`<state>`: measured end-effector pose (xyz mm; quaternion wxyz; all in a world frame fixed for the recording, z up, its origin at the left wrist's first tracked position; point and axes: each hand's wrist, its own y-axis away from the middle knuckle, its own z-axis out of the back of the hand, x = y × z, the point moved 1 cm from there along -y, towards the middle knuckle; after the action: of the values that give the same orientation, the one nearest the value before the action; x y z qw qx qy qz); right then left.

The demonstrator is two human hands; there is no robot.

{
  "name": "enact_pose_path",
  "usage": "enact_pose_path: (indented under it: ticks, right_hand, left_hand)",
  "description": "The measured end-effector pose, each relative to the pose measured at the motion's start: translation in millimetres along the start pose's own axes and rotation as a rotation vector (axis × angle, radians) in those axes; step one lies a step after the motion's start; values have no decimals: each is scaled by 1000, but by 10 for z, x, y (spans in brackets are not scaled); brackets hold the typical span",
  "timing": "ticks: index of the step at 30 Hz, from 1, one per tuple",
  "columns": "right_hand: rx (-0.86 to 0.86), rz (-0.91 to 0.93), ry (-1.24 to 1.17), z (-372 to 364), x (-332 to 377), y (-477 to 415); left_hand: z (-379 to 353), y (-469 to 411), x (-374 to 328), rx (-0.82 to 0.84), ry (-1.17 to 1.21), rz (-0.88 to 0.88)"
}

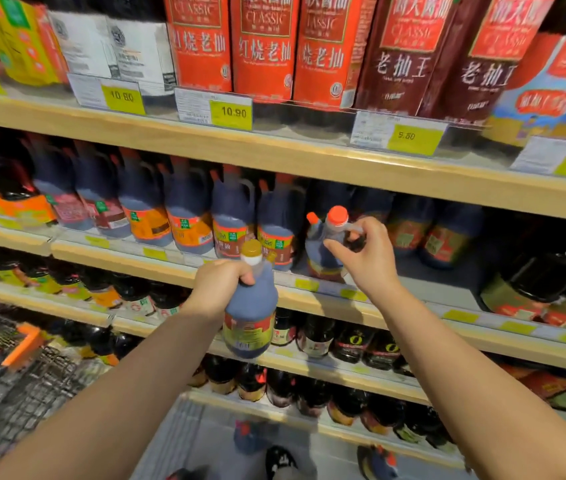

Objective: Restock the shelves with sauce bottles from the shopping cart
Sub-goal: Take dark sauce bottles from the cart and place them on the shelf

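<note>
My left hand grips a dark sauce bottle by its neck; it has a gold cap and a red and yellow label and hangs in front of the second shelf's edge. My right hand holds the handle of an orange-capped sauce bottle that stands on that second shelf, right of a row of similar dark bottles. The shopping cart, a grey wire basket with an orange corner, sits at the lower left.
The top shelf carries tall red and maroon soy sauce packs with yellow price tags. More dark bottles fill the lower shelves. A gap lies on the second shelf right of my right hand. My shoes show on the floor below.
</note>
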<state>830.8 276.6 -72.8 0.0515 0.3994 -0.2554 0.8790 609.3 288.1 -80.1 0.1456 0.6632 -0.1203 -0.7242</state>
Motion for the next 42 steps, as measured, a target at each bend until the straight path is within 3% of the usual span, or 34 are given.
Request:
enact_pose_path:
  ticks: [3,8,12,17,29,33,37,42]
  right_hand:
    - [4,-41,-39,-4,-35,-67]
    - [-3,-324,-219,-151,-173,-55]
    - [-31,-414,-234,-283,-213,-111]
    - [-91,-416,-301,-333,-277,-258]
    - [28,-345,-272,-303,-316,-218]
    - [15,-361,-240,-255,-389,174]
    - [121,-360,-195,-265,-381,685]
    - [225,-307,-192,-295,-32,1146]
  left_hand:
    - [-71,-65,7,17,39,-17]
    - [-105,-98,155,31,67,-65]
    - [-120,-92,267,26,67,-20]
    - [-105,-178,360,24,9,16]
    - [-140,-86,115,50,57,-27]
    - [-163,75,-57,128,45,-14]
    - [-215,348,-287,226,-55,3]
    - [-265,738,-529,318,43,110]
